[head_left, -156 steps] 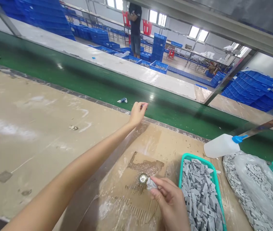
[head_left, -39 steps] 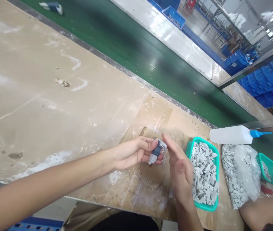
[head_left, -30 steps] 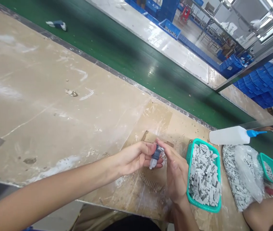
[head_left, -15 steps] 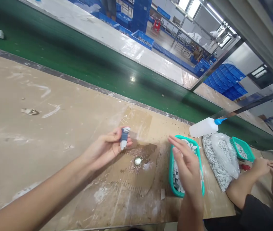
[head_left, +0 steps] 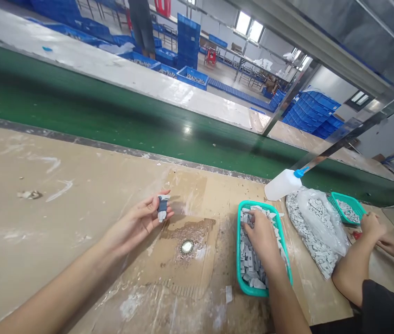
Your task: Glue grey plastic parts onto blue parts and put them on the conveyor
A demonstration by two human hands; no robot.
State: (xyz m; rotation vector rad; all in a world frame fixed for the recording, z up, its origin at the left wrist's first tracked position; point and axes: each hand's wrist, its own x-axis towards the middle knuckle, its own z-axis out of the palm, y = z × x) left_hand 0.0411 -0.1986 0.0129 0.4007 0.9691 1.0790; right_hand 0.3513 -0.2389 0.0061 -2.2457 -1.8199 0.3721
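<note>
Your left hand (head_left: 134, 227) is half curled, gripping a small grey-and-white plastic part (head_left: 162, 208) upright against the fingers, just beyond a cardboard sheet (head_left: 190, 273). Well apart, your right hand (head_left: 262, 236) rests its fingers on grey pieces (head_left: 249, 264) heaped in a teal basket (head_left: 238, 250); whether it holds any, you cannot tell.

A factory floor: a long green conveyor belt (head_left: 89, 113) and stacked blue plastic crates (head_left: 187, 41).
</note>
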